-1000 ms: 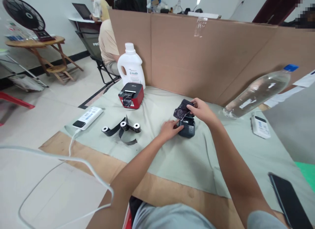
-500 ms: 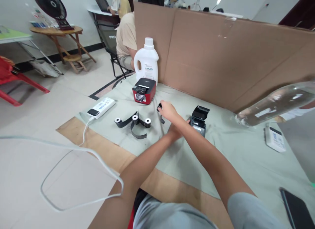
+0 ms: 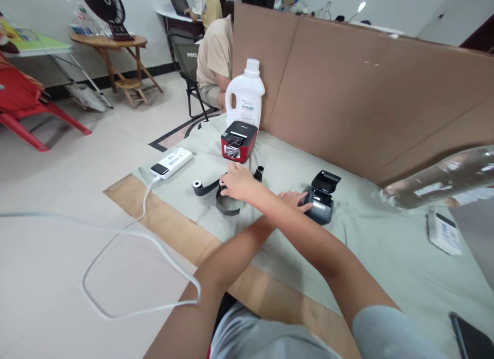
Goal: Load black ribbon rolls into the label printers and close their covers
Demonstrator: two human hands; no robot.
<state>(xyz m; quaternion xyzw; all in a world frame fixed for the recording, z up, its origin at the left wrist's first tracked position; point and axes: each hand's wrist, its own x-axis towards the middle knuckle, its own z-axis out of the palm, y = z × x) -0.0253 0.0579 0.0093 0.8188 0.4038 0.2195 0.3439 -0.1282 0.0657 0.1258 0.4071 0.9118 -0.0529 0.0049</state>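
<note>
My forearms cross, the right over the left. My right hand (image 3: 240, 182) is over the black ribbon rolls, its fingers apart around the middle roll (image 3: 223, 183) with the white core. Another white-cored roll (image 3: 197, 185) lies to the left with its strip unwound, and a loose black strip (image 3: 227, 210) curls in front. A roll I saw earlier is hidden under this hand. Just beyond the hand, a black roll (image 3: 260, 172) lies by itself. My left hand (image 3: 295, 200) grips the left edge of a small black label printer (image 3: 322, 207), its lid (image 3: 326, 182) raised.
A red and black printer (image 3: 239, 142) stands before a white detergent bottle (image 3: 247, 99). White power banks (image 3: 172, 163) (image 3: 444, 233) lie at both sides, the left one cabled. A cardboard wall (image 3: 347, 96) runs behind; a clear bottle (image 3: 436, 181) and phone (image 3: 473, 333) are at right.
My right hand has let go of a black roll, now on the cloth, and moved left and toward me over the other rolls. My left hand stays at the black printer. The view has shifted.
</note>
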